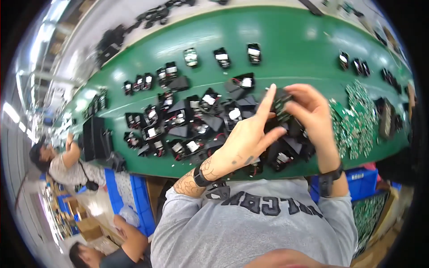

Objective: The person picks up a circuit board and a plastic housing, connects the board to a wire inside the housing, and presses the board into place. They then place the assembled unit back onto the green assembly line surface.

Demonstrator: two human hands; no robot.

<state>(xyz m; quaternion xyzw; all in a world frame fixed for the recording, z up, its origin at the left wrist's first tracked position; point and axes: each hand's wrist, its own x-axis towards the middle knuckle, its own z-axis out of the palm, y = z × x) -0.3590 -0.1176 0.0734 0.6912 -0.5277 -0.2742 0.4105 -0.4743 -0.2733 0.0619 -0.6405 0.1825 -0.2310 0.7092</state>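
In front of me a small black plastic casing [280, 94] with green circuit board inside is held up between my two hands, its outline partly blurred. My left hand [250, 134] grips its left side, the index finger straight along the edge and the thumb apart below; its other fingers are mostly hidden. Curled over from the right, my right hand [315, 105] has its thumb and fingers on the casing. Beneath and around my hands lie more black casings [282, 158], several with red wires and white labels. Right of them spreads a pile of green circuit boards [355, 120].
Casings stand in rows across the green table [286, 40]. Black boxes [94, 138] sit at its left end. Blue bins [143, 205] are below the table edge, and more boards fill a box [370, 214] at lower right. Two people [62, 167] are at the left.
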